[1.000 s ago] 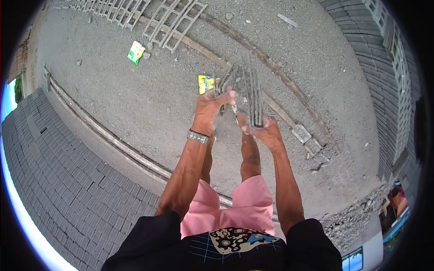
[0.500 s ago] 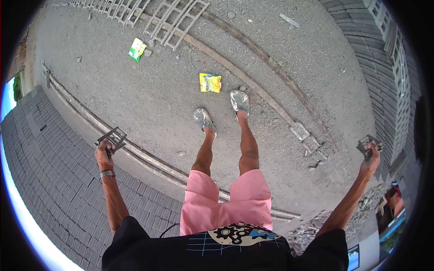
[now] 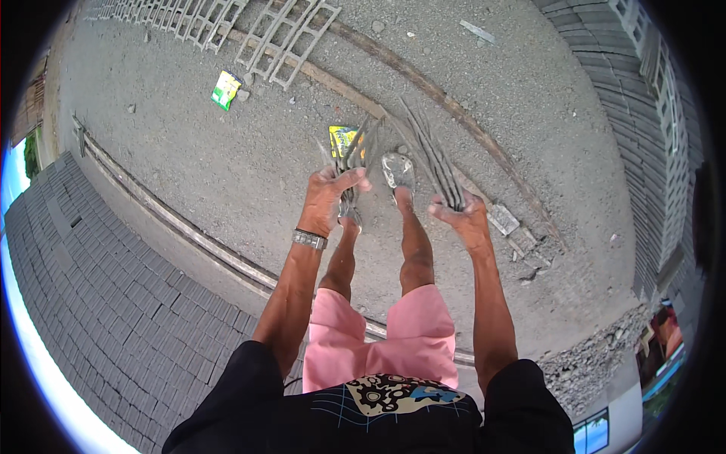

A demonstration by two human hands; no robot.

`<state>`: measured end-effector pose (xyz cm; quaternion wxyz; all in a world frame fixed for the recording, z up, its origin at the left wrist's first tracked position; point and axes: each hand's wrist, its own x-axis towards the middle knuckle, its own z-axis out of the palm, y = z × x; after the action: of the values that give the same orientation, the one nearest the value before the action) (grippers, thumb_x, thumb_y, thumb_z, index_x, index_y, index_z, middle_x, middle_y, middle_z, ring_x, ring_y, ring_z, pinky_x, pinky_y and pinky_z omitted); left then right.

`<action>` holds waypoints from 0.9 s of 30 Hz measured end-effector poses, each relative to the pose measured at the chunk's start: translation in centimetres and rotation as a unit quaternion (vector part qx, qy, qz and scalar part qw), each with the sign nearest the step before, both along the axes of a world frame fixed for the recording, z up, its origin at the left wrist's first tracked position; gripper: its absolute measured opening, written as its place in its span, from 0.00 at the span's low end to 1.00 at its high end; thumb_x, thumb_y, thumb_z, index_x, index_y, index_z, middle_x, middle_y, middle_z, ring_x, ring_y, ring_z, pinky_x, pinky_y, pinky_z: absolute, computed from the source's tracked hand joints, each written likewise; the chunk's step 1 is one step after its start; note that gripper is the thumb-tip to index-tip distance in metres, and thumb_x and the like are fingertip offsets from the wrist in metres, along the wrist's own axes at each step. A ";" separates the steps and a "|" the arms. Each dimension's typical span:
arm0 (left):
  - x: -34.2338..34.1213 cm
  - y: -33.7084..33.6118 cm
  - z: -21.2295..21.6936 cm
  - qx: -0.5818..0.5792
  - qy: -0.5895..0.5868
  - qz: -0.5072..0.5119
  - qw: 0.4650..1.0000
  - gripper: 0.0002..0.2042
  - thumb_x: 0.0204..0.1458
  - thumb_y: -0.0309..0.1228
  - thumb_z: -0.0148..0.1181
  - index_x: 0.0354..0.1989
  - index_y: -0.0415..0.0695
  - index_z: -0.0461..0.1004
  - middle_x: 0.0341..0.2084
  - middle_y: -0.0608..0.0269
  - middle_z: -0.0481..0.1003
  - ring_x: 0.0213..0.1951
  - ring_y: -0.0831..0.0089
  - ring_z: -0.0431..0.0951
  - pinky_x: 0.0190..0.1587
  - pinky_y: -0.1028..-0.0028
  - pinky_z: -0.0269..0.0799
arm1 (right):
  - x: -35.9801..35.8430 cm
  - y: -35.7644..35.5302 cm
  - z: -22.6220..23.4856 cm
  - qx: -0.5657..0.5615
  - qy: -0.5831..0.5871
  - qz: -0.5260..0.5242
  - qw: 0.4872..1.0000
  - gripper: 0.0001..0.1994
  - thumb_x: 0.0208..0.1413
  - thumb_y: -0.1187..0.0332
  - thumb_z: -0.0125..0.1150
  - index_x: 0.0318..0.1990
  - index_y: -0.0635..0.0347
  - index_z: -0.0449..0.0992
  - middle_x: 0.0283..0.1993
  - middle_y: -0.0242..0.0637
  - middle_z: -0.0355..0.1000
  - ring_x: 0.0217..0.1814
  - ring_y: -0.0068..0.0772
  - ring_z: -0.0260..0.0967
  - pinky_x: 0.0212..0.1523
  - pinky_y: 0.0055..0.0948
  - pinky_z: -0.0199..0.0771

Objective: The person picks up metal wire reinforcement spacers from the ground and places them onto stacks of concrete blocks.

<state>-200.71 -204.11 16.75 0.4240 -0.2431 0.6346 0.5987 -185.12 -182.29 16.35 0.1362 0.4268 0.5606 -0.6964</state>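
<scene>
In front of my legs, my left hand (image 3: 330,195) grips a bundle of thin grey slatted frames (image 3: 355,151), smeared by motion and fanned out above my fingers. My right hand (image 3: 463,215) is closed round the base of a similar bundle of grey frames (image 3: 432,155), tilted up and to the left. The two bundles are apart. Behind the left one, a yellow packet (image 3: 342,138) lies on the ground, partly covered. How many frames each hand has cannot be told.
Ladder-like grey frames (image 3: 283,41) lie in rows across long rails (image 3: 363,102) at the far left. A green and yellow packet (image 3: 225,90) is near them. Stacked grey slabs (image 3: 128,318) fill the left side, more stacks (image 3: 605,98) the right. Rubble (image 3: 597,359) lies at lower right.
Both hands have swung inward from far out at the sides to in front of my legs, each carrying its grey frames, now pointing upward.
</scene>
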 end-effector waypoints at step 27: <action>1.9 -1.8 3.3 0.085 -0.042 0.105 0.990 0.06 0.49 0.28 0.65 0.32 0.40 0.77 0.23 0.60 0.78 0.25 0.71 0.79 0.29 0.74 0.75 | 1.9 -6.0 3.7 0.148 -0.025 0.017 0.989 0.11 0.42 0.71 0.72 0.25 0.59 0.71 0.23 0.28 0.67 0.23 0.21 0.60 0.28 0.27 0.64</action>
<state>-198.78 -205.91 20.03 0.4042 -0.2964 0.5344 0.6806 -183.19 -188.29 20.05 0.0974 0.4499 0.6609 -0.5927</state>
